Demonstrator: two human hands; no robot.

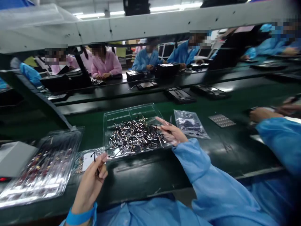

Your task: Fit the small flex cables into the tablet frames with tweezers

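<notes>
Blue smock (150,213) of the wearer nearest the lens, lower edge of view; blue band (80,216) around the left wrist.

Left hand (90,180): thumb and fingers pinched on a thin black strip (94,158), its upper end bent into a small hook. Strip sits just beside the near left corner of a clear tray (108,121).

Tray: on the dark green bench (145,175), in front of the wearer, bearing a loose heap of small parts (136,135), black with pale and gold-toned bits.

Right hand (174,132): at the tray's right edge, one finger reaching over the rim. A slender dark pointed tool (170,120) rises from beside the fingers; cannot tell whether the hand grips it or the rim.

Left of tray: clear bag (78,157) with a white label (87,161) and coppery bits; farther left, a larger clear tray of red and gold pieces, blurred, then a pale grey box (16,158).

Right of tray: clear bag of dark parts (190,124), then a flat gridded plate (221,120). At far right, a co-worker's hand (264,114) and blue sleeve (282,135).

Beyond: black units (180,95) on the line; people in pink and blue smocks seated opposite.
</notes>
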